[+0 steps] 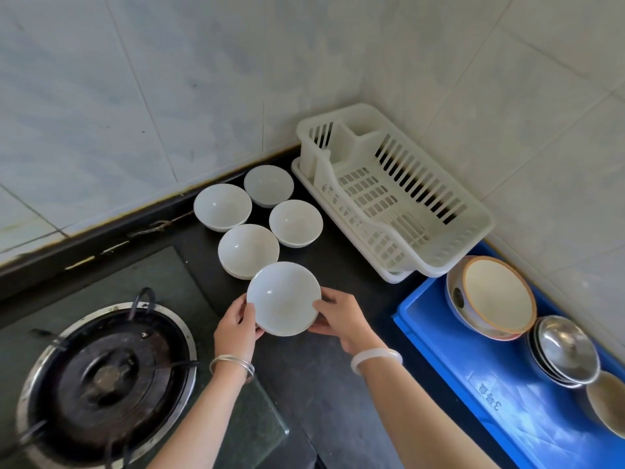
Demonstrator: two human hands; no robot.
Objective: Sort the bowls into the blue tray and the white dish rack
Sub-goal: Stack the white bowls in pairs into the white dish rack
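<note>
I hold one white bowl [283,297] above the dark counter, tilted toward me, with my left hand [236,328] on its left rim and my right hand [341,316] on its right rim. Several more white bowls [248,248] stand upright on the counter just behind it, in a cluster toward the wall. The white dish rack [436,262] sits in the corner to the right with nothing in it. The blue tray [473,360] lies at the lower right and holds a large orange-rimmed bowl [495,294], stacked steel bowls [564,350] and part of another bowl [608,401].
A gas burner [108,377] with a black pan support is set in a glass hob at the lower left. Tiled walls [169,96] close off the back and right sides. Dark counter [331,384] shows between the hob and the blue tray.
</note>
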